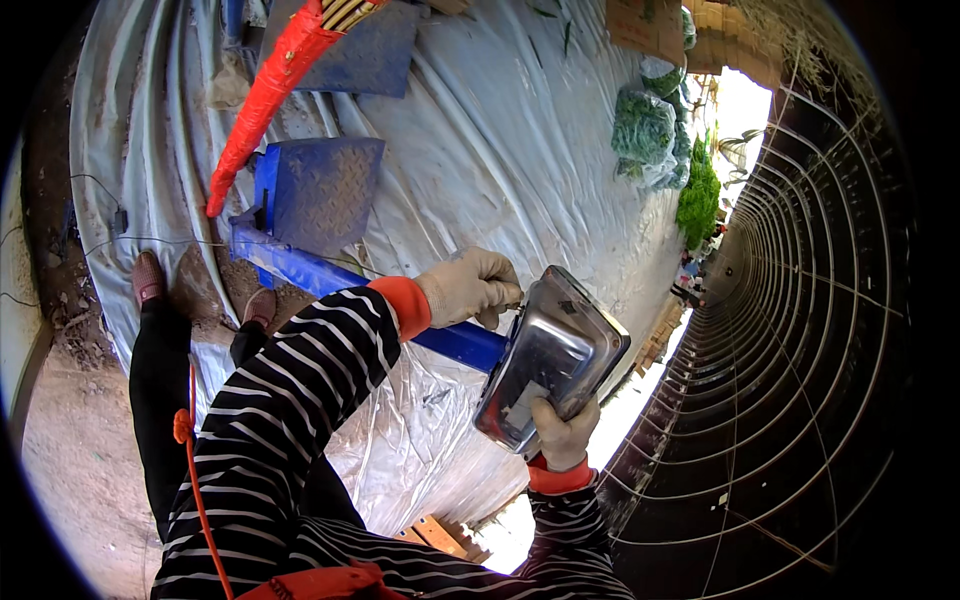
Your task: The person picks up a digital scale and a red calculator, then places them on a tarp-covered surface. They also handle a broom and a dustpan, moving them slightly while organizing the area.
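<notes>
A shiny metal box (pixel 550 345), which looks like the display head of a platform scale, sits at the end of a blue post (pixel 310 275). My left hand (pixel 470 285), in a pale work glove, is closed at the near corner of the box. Its fingers pinch together, and what is between them, if anything, is too small to name. My right hand (pixel 565 435), gloved too, grips the opposite end of the box with the thumb laid over the metal. The front of the box is turned away from view. A muddy blue tread plate (pixel 325 190) lies beside the post's foot.
Wrinkled plastic sheeting (pixel 480 130) covers the ground. A long red-wrapped bundle of sticks (pixel 275 100) lies near another blue plate (pixel 360 50). Bags of greens (pixel 645 130) and a cardboard box (pixel 648 28) stand farther off. A thin cable (pixel 165 240) crosses near my feet. Arched ribs (pixel 800 300) line the dark tunnel.
</notes>
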